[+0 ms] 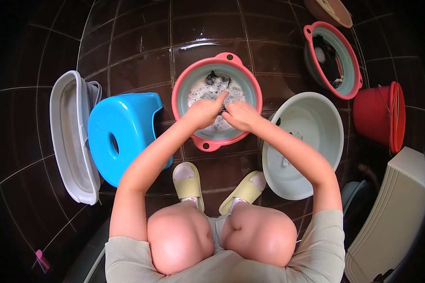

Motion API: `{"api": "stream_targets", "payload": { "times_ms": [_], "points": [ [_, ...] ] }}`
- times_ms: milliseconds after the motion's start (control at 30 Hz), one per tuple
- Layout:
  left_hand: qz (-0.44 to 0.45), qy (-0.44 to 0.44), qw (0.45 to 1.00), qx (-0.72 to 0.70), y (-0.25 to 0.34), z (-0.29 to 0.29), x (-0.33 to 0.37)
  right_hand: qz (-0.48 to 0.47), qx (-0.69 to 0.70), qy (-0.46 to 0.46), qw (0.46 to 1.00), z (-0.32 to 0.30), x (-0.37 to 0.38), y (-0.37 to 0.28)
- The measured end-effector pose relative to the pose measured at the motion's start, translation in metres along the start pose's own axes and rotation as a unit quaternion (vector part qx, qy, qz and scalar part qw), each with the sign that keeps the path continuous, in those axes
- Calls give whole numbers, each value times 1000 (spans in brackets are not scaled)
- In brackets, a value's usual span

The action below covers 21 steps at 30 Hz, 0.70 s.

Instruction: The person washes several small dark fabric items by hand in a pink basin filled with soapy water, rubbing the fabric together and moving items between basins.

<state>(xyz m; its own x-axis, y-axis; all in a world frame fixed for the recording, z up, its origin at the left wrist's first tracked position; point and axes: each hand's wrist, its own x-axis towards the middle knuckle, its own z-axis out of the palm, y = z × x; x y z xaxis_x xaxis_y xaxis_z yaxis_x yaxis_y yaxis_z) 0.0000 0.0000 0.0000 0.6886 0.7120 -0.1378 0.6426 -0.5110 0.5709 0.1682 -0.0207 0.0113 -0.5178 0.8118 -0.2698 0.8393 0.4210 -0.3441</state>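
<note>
On the head view, dark cloth point(222, 109) is gripped by the curled left hand point(204, 113), its thumb jutting forward, and by the bent fingers of the right hand point(241, 116), just beside it; foamy water point(199, 91) is held below in the pink-rimmed basin point(176, 94), flanked by a blue stool point(130, 118) on the left and a pale tub point(318, 118) on the right
</note>
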Motion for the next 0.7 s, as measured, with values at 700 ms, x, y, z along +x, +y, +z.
{"api": "stream_targets", "payload": {
  "times_ms": [700],
  "points": [
    [131, 127, 979, 90, 21, -11, 31, 212, 482, 70, 847, 11, -27, -15]
  ]
}}
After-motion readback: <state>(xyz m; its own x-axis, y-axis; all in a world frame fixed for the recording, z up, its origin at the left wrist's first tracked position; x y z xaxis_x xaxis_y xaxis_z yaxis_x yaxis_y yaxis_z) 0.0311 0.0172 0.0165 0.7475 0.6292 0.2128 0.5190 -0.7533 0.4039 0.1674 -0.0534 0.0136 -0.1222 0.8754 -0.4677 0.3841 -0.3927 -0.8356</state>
